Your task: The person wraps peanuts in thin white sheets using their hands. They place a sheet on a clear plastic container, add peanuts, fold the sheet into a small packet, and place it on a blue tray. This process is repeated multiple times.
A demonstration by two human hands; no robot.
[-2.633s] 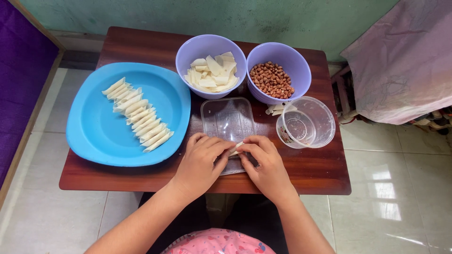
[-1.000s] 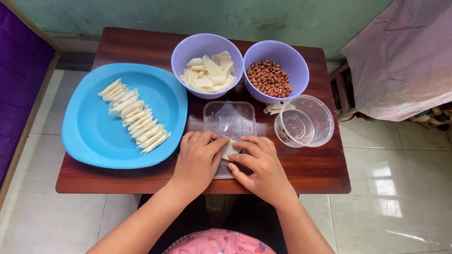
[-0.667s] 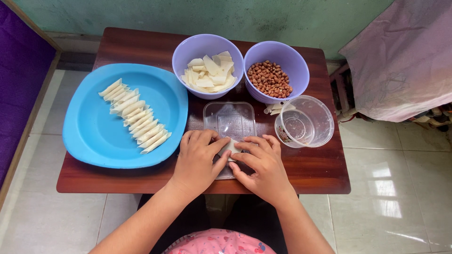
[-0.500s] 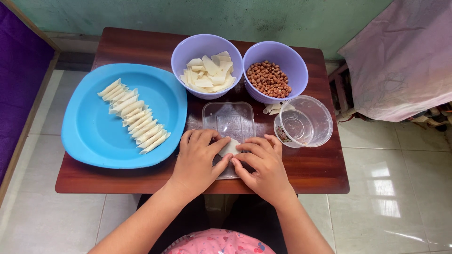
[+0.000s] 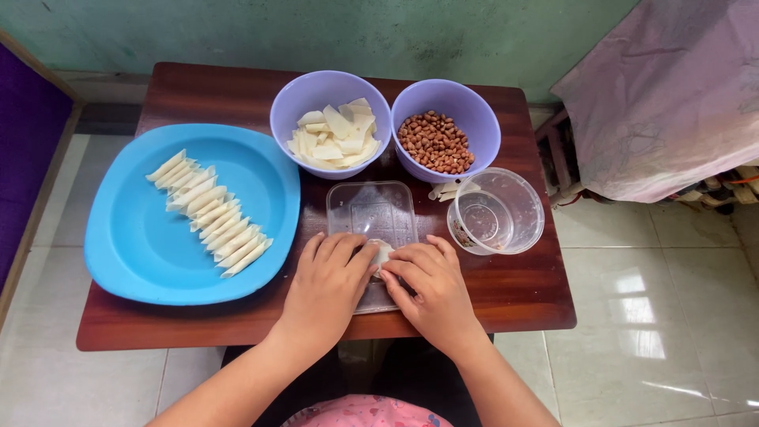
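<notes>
White wrapper (image 5: pixel 382 253) mostly hidden between left hand (image 5: pixel 328 289), right hand (image 5: pixel 431 289).

Both forearms reach up from the bottom edge; left hand (image 5: pixel 328 286) and right hand (image 5: pixel 431 292) lie palm-down at lower centre, fingertips meeting.

My left hand (image 5: pixel 328 277) and right hand (image 5: pixel 431 286) press a small white wrapper (image 5: pixel 381 255) on a clear plastic lid (image 5: pixel 370 213) on the desk (image 5: pixel 198 87). A blue plate (image 5: pixel 134 253) of rolled pieces (image 5: pixel 209 213) lies left; bowls of wrappers (image 5: pixel 330 119) and peanuts (image 5: pixel 446 128) sit beyond.
</notes>
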